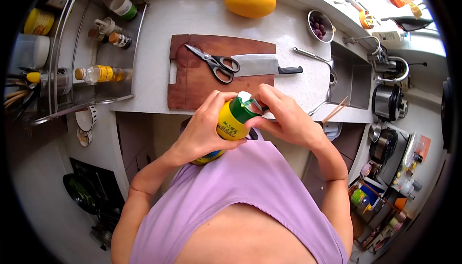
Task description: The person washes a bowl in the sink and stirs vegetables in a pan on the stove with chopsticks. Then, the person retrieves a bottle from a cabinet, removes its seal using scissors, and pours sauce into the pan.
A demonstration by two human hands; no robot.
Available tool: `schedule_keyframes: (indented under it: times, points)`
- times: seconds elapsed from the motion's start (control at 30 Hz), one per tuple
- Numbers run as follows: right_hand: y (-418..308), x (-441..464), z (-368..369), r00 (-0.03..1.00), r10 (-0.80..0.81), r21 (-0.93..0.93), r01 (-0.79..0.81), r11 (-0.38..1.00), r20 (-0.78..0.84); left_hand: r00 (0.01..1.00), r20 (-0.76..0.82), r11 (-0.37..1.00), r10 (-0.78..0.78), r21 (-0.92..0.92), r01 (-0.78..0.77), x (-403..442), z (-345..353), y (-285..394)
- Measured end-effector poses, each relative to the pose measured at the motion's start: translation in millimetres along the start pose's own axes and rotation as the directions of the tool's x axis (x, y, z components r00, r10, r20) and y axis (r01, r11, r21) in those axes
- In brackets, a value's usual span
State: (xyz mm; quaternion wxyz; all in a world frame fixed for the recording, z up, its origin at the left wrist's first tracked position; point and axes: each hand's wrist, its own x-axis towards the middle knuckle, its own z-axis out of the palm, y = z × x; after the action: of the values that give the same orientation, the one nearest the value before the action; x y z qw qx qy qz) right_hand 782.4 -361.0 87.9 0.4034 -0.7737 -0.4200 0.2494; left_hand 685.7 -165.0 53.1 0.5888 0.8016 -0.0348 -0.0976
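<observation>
My left hand [204,124] is wrapped round a yellow bottle [231,126] with a green cap, held upright close to my body at the counter's front edge. A white part shows at the top of the cap. Fingers of my right hand [287,114] are closed at the cap's right side, gripping a part of it; the exact spot is partly hidden. Just beyond my hands, a wooden cutting board [192,88] lies on the counter. Black-handled scissors [211,63] and a cleaver [255,65] rest on it, the cleaver's handle jutting past the right edge.
A yellow melon [250,0] sits at the back of the counter. Right of it stands a metal bowl [329,35] of dark grapes, near the sink [353,88]. A wire rack [137,47] with bottles stands at left. A peeler-like metal tool [308,53] lies by the sink.
</observation>
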Motion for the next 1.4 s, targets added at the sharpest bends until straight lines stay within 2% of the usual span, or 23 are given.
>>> schedule_keyframes:
  times: [0.07,0.1,0.17,0.23,0.37,0.4,0.43,0.57,0.67,0.73,0.87,0.93,0.97,1.0,1.03,1.07,1.1,1.13,1.17,1.23,1.3,1.33,1.4]
  points:
    - [-6.7,-2.9,6.0,0.989,0.049,0.132,-0.030,0.991,-0.141,0.999,-0.032,0.997,0.037,0.065,-0.035,-1.1,5.1,1.0]
    - [-11.2,-5.6,3.6,0.988,0.053,0.131,-0.033,0.991,-0.148,0.994,-0.078,0.990,0.070,0.128,-0.059,-2.2,7.7,0.8]
    - [-19.7,-8.8,-3.1,0.977,0.202,0.147,-0.190,0.971,-0.072,0.985,-0.110,0.975,0.134,0.191,-0.111,-2.8,14.4,-0.8]
    - [-14.4,-10.1,-3.9,0.969,0.238,0.152,-0.225,0.962,-0.072,0.948,-0.196,0.892,0.250,0.427,-0.147,-2.8,20.3,-0.5]
    - [-7.4,-2.9,-0.4,0.930,0.343,0.212,-0.312,0.926,-0.131,0.933,-0.240,0.814,0.267,0.575,-0.085,8.1,22.9,-6.3]
    - [-13.8,2.0,-1.4,0.900,0.414,0.296,-0.362,0.884,-0.136,0.911,-0.258,0.742,0.320,0.667,-0.072,11.1,23.0,-11.9]
    - [-11.9,3.4,-0.6,0.902,0.410,0.292,-0.360,0.886,-0.132,0.888,-0.270,0.660,0.373,0.749,-0.050,13.9,22.7,-16.4]
    - [-5.9,11.4,2.5,0.897,0.424,0.275,-0.379,0.883,-0.125,0.882,-0.267,0.573,0.389,0.819,-0.005,18.1,19.0,-17.5]
    - [-5.4,18.1,4.9,0.881,0.463,0.316,-0.413,0.854,-0.099,0.881,-0.276,0.568,0.383,0.823,0.011,19.4,21.4,-24.1]
    - [-0.2,22.8,7.1,0.885,0.456,0.235,-0.425,0.874,-0.097,0.882,-0.282,0.574,0.378,0.819,0.016,19.2,22.4,-27.4]
    - [-1.5,28.0,7.0,0.917,0.391,0.206,-0.369,0.906,-0.078,0.878,-0.310,0.612,0.366,0.791,0.024,18.7,25.3,-33.5]
    - [-2.3,28.5,9.0,0.951,0.283,0.200,-0.256,0.946,-0.123,0.873,-0.318,0.619,0.369,0.785,0.024,18.4,25.8,-34.9]
    - [2.9,28.7,9.9,0.951,0.284,0.202,-0.256,0.945,-0.126,0.876,-0.338,0.680,0.345,0.733,0.015,18.2,25.4,-35.7]
    - [11.0,30.2,11.1,0.980,0.143,0.156,-0.121,0.980,-0.139,0.880,-0.353,0.737,0.319,0.676,0.004,17.9,24.9,-36.2]
    - [13.7,30.8,11.0,0.989,0.000,0.107,0.016,0.994,-0.145,0.882,-0.347,0.736,0.320,0.677,0.000,19.1,21.3,-35.7]
    - [10.7,27.6,4.1,0.971,0.238,0.326,-0.234,0.916,0.026,0.899,-0.314,0.836,0.304,0.540,-0.095,22.5,14.3,-34.5]
    - [15.6,26.7,3.0,0.971,0.239,0.327,-0.232,0.916,0.022,0.915,-0.277,0.908,0.294,0.380,-0.177,24.9,7.6,-33.8]
    - [24.5,27.9,2.4,0.969,0.235,0.489,-0.168,0.856,-0.080,0.949,-0.256,0.965,0.184,0.230,-0.125,24.9,1.9,-34.6]
    - [30.6,28.3,0.5,0.953,0.245,0.631,-0.081,0.772,-0.179,0.949,-0.256,0.964,0.185,0.234,-0.125,25.3,-3.7,-33.2]
    - [35.3,23.0,-6.1,0.951,0.256,0.635,-0.090,0.767,-0.176,0.986,-0.161,0.998,0.031,-0.047,-0.039,26.4,-12.9,-28.9]
    - [38.6,19.1,-2.5,0.980,0.050,0.303,0.011,0.953,-0.192,0.992,-0.123,0.994,-0.002,-0.105,-0.011,26.3,-14.7,-29.0]
    - [31.7,15.2,-2.8,0.982,0.110,0.286,-0.062,0.956,-0.155,0.996,-0.085,0.991,0.037,-0.121,-0.047,26.4,-15.5,-28.7]
    - [23.3,16.1,-1.9,0.976,0.053,0.253,0.002,0.967,-0.210,0.996,-0.036,0.987,0.078,-0.138,-0.083,27.5,-14.6,-27.5]
